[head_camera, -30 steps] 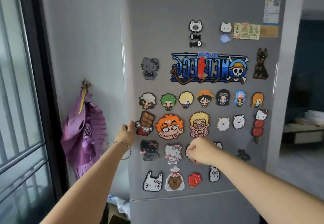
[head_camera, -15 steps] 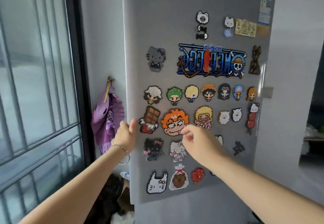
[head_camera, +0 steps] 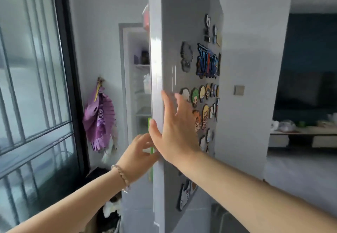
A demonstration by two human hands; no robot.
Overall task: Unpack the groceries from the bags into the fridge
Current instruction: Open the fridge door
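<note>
Fridge door (head_camera: 184,54) stands ajar, shelves (head_camera: 142,66) showing | right hand (head_camera: 175,132) flat on its face, fingers spread to steady it | left hand (head_camera: 135,157) curls behind the edge | groceries, bags unseen

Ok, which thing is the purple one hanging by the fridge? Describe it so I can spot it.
Start at the open fridge door covered in magnets, then look left past the fridge interior to the pale wall. The purple fan-like ornament hangs there beside the dark window frame; it is the only purple, fringed thing on that wall.
</note>
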